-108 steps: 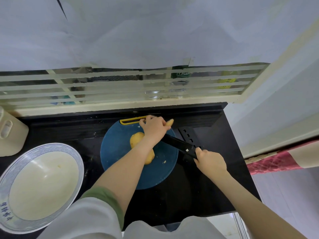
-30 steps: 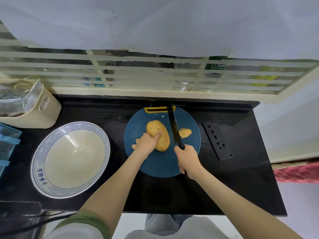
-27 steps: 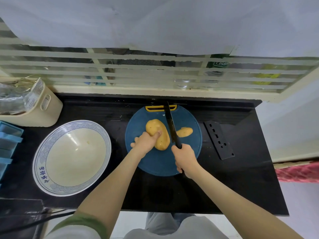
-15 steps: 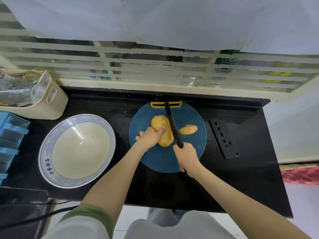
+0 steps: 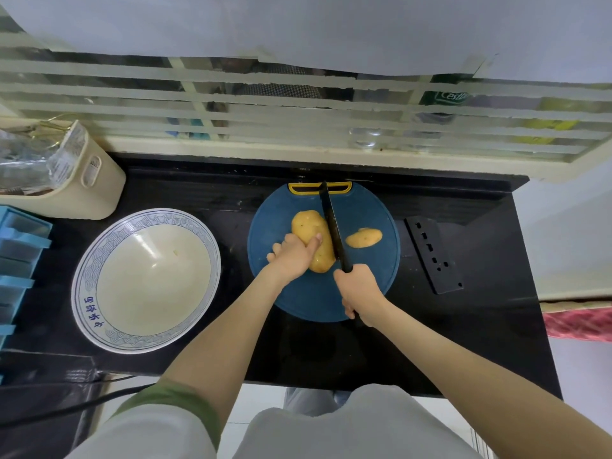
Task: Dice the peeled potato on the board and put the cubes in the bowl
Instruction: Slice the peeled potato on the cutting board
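A peeled yellow potato [image 5: 309, 226] lies on the round blue cutting board [image 5: 298, 303] on the black counter. My left hand [image 5: 293, 258] grips the potato's near left side, thumb on top. My right hand [image 5: 359, 288] grips the handle of a black knife [image 5: 332, 223]; the blade lies along the potato's right edge, tip near the board's yellow handle. A cut-off potato slice [image 5: 363, 237] lies on the board to the right of the blade. A large white bowl with a blue rim [image 5: 99, 263] stands left of the board, with a tiny potato speck inside.
A black knife sheath [image 5: 433, 260] lies right of the board. A beige container [image 5: 82, 190] with plastic wrap stands at the back left, and a blue tray [image 5: 16, 260] is at the left edge. A window ledge with bars runs behind the counter. A cable [image 5: 66, 409] hangs off the near left.
The knife, held out to the right 3.6 s ago, now rests against the potato's right side. Over the last second hands, knife and potato kept their places; only the camera shifted.
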